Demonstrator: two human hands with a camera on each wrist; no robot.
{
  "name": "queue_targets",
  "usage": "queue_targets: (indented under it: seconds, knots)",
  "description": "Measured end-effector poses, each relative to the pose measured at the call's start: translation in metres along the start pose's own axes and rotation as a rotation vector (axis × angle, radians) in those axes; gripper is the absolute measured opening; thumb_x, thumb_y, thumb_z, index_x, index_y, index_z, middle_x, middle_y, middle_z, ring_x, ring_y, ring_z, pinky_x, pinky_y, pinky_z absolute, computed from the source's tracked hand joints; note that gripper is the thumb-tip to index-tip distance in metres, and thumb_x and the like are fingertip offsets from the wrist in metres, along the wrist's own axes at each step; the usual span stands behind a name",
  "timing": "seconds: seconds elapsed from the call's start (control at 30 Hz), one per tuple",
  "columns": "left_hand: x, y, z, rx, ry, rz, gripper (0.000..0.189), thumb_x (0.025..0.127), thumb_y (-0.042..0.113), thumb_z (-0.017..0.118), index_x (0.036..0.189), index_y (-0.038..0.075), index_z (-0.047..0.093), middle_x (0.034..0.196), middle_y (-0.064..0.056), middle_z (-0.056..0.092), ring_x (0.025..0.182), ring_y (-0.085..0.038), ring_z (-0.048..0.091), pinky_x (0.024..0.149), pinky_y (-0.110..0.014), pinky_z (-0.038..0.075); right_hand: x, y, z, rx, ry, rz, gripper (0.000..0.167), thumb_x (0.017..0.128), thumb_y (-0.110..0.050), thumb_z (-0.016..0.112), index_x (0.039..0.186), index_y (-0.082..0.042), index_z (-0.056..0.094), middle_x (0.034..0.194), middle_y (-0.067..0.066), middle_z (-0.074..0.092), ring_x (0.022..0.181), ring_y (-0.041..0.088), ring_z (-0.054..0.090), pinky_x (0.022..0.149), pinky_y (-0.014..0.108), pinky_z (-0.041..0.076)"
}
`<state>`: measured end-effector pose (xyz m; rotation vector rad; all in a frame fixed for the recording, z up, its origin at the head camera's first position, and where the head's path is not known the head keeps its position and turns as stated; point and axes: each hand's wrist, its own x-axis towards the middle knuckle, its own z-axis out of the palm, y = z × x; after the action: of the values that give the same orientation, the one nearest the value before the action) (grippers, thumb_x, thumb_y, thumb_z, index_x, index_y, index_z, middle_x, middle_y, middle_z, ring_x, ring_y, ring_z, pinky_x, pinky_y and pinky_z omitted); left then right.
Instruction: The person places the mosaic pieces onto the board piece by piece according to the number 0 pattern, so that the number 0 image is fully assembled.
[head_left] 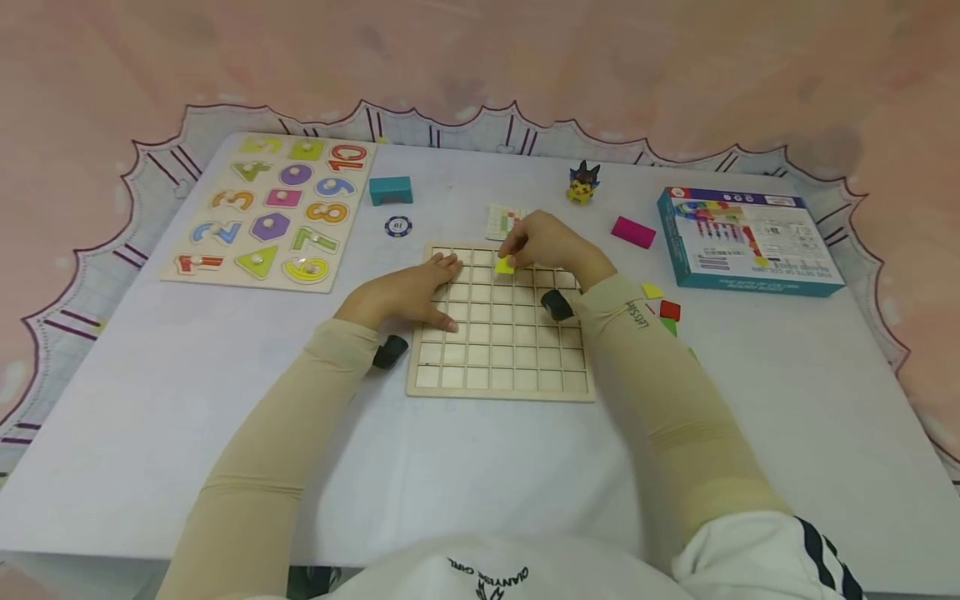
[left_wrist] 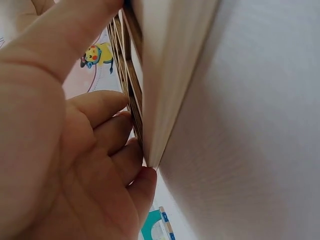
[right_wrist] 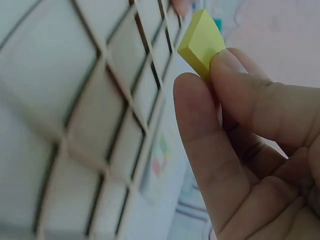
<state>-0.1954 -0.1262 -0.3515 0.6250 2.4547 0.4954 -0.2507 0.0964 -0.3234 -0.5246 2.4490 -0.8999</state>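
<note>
My right hand [head_left: 553, 242] pinches a small yellow square tile [right_wrist: 206, 42] between thumb and finger, above the far rows of a wooden grid board [head_left: 501, 397]. In the right wrist view the tile is tilted and apart from the grid. My left hand [head_left: 405, 293] rests on the board's left side, fingers spread in the head view and touching the wooden edge in the left wrist view. Just beyond the board lies a small pattern card [head_left: 501, 220], partly behind the right hand. Beside the right sleeve lie a red tile [head_left: 670, 311], a yellow tile [head_left: 652, 291] and a green tile [head_left: 669, 326].
A number puzzle board [head_left: 255, 225] lies at the left. Near it are a teal block [head_left: 391, 190] and a poker chip [head_left: 398, 226]. A yellow figurine [head_left: 582, 185], a magenta block [head_left: 633, 232] and a teal-edged box [head_left: 742, 242] stand or lie at the right.
</note>
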Motion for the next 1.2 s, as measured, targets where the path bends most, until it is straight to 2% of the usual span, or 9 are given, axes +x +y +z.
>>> queue_targets:
  seconds: [0.27, 0.8, 1.0, 1.2]
  knots:
    - [0.000, 0.003, -0.002, 0.007, -0.007, 0.002, 0.101, 0.076, 0.040, 0.073, 0.148, 0.005, 0.011, 0.156, -0.009, 0.000, 0.143, -0.027, -0.006, 0.116, -0.043, 0.005, 0.021, -0.008, 0.021, -0.078, -0.052, 0.010, 0.015, 0.085, -0.004, 0.062, 0.099, -0.004, 0.070, 0.092, 0.007, 0.064, 0.082, 0.017, 0.053, 0.078, 0.030, 0.046]
    - [0.002, 0.001, -0.001, 0.008, -0.002, -0.004, 0.102, 0.075, 0.040, 0.074, 0.148, 0.005, 0.011, 0.156, -0.008, 0.000, 0.143, -0.026, -0.006, 0.116, -0.043, 0.006, 0.025, -0.012, 0.032, -0.122, -0.032, 0.028, 0.013, 0.085, -0.006, 0.064, 0.095, -0.003, 0.071, 0.096, 0.010, 0.065, 0.087, 0.019, 0.056, 0.083, 0.032, 0.048]
    - [0.003, 0.002, -0.001, 0.007, -0.004, 0.004, 0.102, 0.076, 0.039, 0.074, 0.148, 0.004, 0.011, 0.156, -0.009, 0.000, 0.143, -0.027, -0.006, 0.116, -0.043, 0.005, 0.021, -0.013, 0.029, -0.145, -0.039, 0.021, 0.013, 0.085, -0.007, 0.064, 0.096, -0.005, 0.070, 0.093, 0.009, 0.064, 0.084, 0.019, 0.054, 0.079, 0.031, 0.047]
    - [0.003, 0.000, 0.000, 0.013, -0.007, -0.008, 0.100, 0.077, 0.039, 0.073, 0.148, 0.006, 0.011, 0.156, -0.010, 0.000, 0.143, -0.027, -0.005, 0.116, -0.044, 0.005, 0.009, -0.004, 0.010, -0.198, -0.020, -0.004, 0.018, 0.085, -0.006, 0.059, 0.100, -0.005, 0.069, 0.098, 0.010, 0.063, 0.087, 0.020, 0.051, 0.080, 0.033, 0.045]
